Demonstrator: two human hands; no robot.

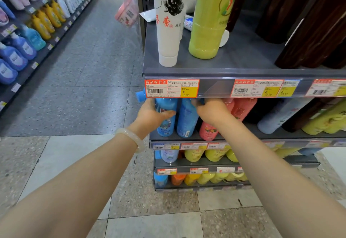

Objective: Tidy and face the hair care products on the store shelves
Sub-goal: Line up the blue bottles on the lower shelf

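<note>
Two blue bottles stand at the left end of the second shelf. My left hand point(152, 114) grips the leftmost blue bottle point(166, 123), thumb across its front; its blue cap point(140, 94) pokes out past the shelf end. My right hand point(212, 111) reaches under the upper shelf edge and holds the top of the second blue bottle point(187, 119); its fingers are partly hidden. Pink bottles point(208, 131) stand just right of that hand.
The top shelf point(243, 63) carries a white tube point(168, 31), a lime-green bottle point(209, 22) and dark brown bottles point(309, 31). Price tags point(171, 88) line the shelf rail. Yellow, orange and blue bottles fill lower shelves. An aisle with detergent shelves point(28, 37) runs to the left.
</note>
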